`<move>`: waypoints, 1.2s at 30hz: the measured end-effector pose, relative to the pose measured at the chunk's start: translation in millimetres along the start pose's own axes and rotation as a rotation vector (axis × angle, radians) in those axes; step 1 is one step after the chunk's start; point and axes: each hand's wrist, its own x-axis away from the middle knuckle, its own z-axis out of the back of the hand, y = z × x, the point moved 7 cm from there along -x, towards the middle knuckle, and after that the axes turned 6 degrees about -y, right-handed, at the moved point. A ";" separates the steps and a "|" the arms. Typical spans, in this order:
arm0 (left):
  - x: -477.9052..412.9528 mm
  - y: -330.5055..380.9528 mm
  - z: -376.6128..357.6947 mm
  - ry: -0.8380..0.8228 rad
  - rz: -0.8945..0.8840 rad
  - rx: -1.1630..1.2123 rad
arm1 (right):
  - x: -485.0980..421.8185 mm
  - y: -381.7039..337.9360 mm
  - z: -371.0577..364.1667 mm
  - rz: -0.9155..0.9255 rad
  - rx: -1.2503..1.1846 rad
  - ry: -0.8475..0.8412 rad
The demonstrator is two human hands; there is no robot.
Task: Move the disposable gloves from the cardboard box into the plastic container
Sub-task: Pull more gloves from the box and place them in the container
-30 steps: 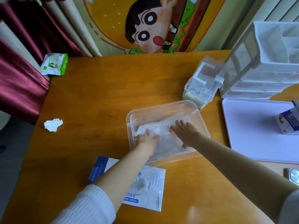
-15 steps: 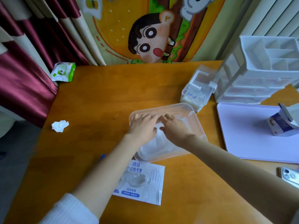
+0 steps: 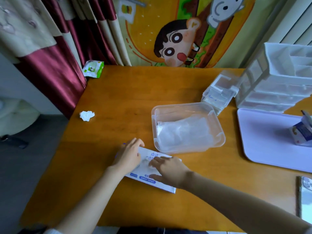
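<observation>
A clear plastic container stands on the wooden table and holds a stack of translucent disposable gloves. Just in front of it lies the white and blue cardboard glove box, flat on the table. My left hand rests on the box's left end, with its fingers bent over the far edge. My right hand lies on top of the box's middle with its fingers spread, near the opening. Both hands are outside the container.
A crumpled tissue and a wet-wipe pack sit at the left of the table. Clear stacked boxes, a white drawer organiser, a lilac tray with a small carton and a phone are at the right.
Both hands have left the container, where they pressed the gloves down, and have come back to the cardboard box in front of it.
</observation>
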 end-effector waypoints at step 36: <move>4.3 15.4 3.7 -0.212 0.006 0.083 | 41.4 78.4 141.2 -0.222 -0.302 0.267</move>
